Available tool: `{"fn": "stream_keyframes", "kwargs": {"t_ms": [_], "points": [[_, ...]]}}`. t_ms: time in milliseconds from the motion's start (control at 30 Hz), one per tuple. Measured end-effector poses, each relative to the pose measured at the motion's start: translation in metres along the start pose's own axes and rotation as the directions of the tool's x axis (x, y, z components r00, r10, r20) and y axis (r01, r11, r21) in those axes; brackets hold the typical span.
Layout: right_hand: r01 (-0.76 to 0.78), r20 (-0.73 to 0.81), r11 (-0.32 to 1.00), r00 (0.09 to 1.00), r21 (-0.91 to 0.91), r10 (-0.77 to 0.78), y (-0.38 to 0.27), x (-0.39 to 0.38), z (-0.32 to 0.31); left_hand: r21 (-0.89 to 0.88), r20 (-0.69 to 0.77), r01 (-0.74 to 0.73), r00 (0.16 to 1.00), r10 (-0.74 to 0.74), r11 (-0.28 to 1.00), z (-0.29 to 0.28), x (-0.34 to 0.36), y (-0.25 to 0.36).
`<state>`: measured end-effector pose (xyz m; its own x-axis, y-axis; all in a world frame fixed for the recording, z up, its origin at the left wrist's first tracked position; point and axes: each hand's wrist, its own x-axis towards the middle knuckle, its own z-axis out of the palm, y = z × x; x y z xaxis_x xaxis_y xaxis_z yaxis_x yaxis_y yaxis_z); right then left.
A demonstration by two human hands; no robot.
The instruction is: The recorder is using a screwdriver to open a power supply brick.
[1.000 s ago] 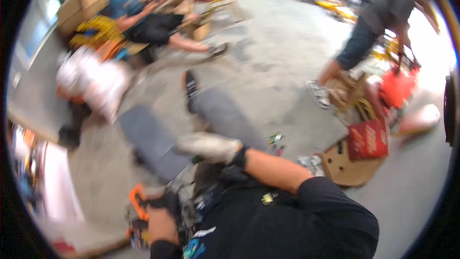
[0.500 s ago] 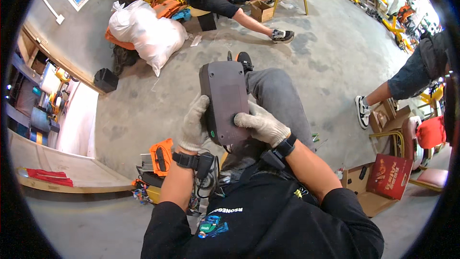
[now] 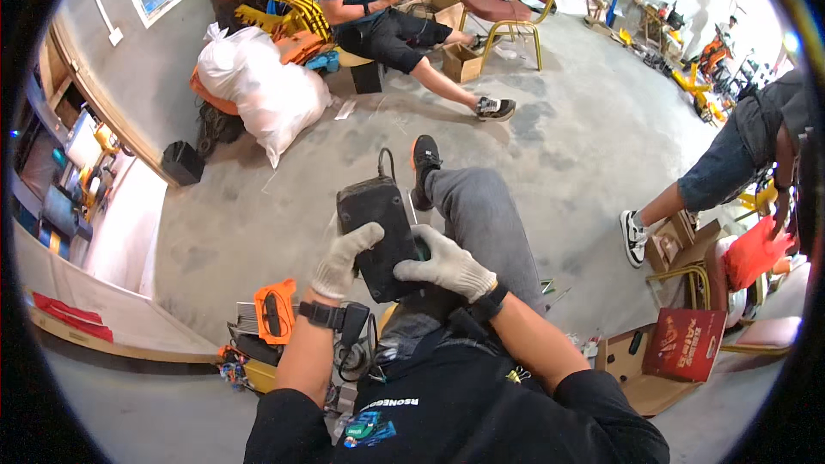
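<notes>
Over my lap I hold a black rectangular box [image 3: 371, 210] with screw recesses near its corners and a short looped cable [image 3: 387, 159] at its far end. It looks like a power supply case, though I cannot be sure. My left hand [image 3: 345, 259], in a pale knitted glove, grips the left side with the thumb on the upper face. My right hand [image 3: 449, 266], gloved alike, clasps the right side, thumb across the near part. The fingertips underneath are hidden. A small green patch shows beside the right hand.
On the floor to my left lie an orange case [image 3: 275, 312] and tangled cables. A white sack [image 3: 262, 90] stands farther off, near a seated person [image 3: 369, 17]. At right are an open carton [image 3: 632, 365], a red box [image 3: 685, 344] and another person's leg [image 3: 662, 202].
The box has come down and nearer to me, and it has turned so the cable at its far end shows. Both hands keep hold; the right person's hand now touches a red bag.
</notes>
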<state>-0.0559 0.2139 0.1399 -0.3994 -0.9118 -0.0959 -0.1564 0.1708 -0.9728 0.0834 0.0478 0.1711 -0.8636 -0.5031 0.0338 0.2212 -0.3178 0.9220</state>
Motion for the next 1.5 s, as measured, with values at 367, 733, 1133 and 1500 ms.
{"fn": "stream_keyframes", "kwargs": {"t_ms": [367,733,1133,1500], "points": [[0.243,-0.210,0.970,0.948,-0.014,-0.240,-0.034,-0.021,-0.015,0.121,-0.207,-0.047,0.976,0.071,0.992,-0.003,-0.002,-0.009],[0.177,-0.364,0.901,0.871,-0.395,-0.330,-0.086,-0.084,-0.047,0.379,-0.250,0.055,0.967,0.046,0.924,0.049,0.002,-0.030],[0.083,-0.487,0.986,0.861,-0.147,-0.145,-0.067,-0.104,-0.053,0.379,-0.158,0.020,0.986,0.044,0.925,0.052,0.018,-0.025],[0.325,-0.359,0.884,0.824,-0.336,-0.439,-0.071,-0.090,-0.036,0.383,-0.192,0.102,0.981,-0.029,0.918,0.041,0.013,-0.020]]}}
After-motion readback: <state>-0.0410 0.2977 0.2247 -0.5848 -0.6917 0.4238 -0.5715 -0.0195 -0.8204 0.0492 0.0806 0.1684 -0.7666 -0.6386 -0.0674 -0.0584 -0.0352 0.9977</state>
